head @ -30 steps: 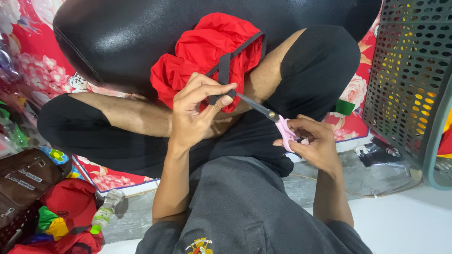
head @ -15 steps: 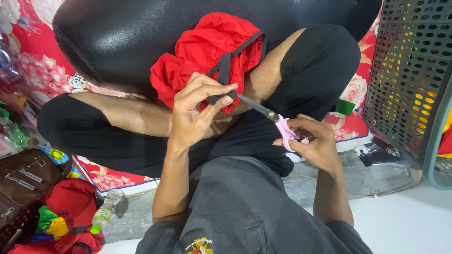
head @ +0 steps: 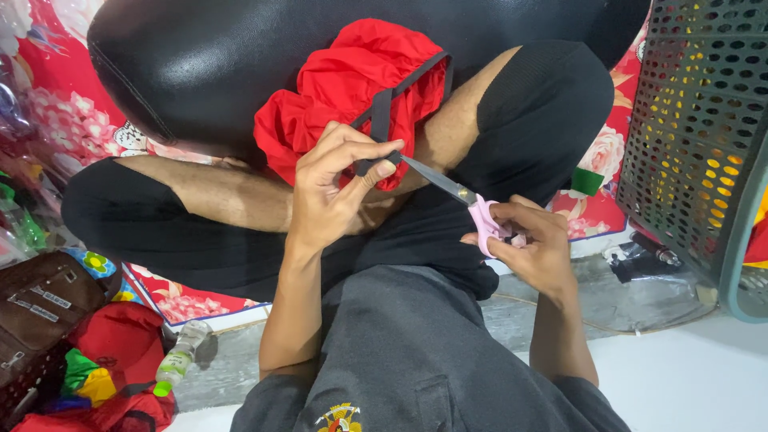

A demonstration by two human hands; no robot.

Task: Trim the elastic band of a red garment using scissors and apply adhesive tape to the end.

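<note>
My left hand [head: 332, 188] fingers pinching the black strap [head: 381, 120] of red fabric [head: 344, 88], my right hand [head: 532, 244] at four o'clock, fingers clamped on pink-handled scissors [head: 460, 200]

Scissors [head: 464, 198]: blade tips hidden behind the left hand [head: 336, 188]; pink handles mostly covered by the right hand [head: 532, 244].
Black strap [head: 382, 116]: lower end lost under the left hand's fingers.
Red cloth [head: 344, 88]: underside out of sight.
Plastic basket [head: 704, 136]: cut off at the right edge (contents unclear through the holes).
Brown bag [head: 40, 308]: cut off at left.
</note>
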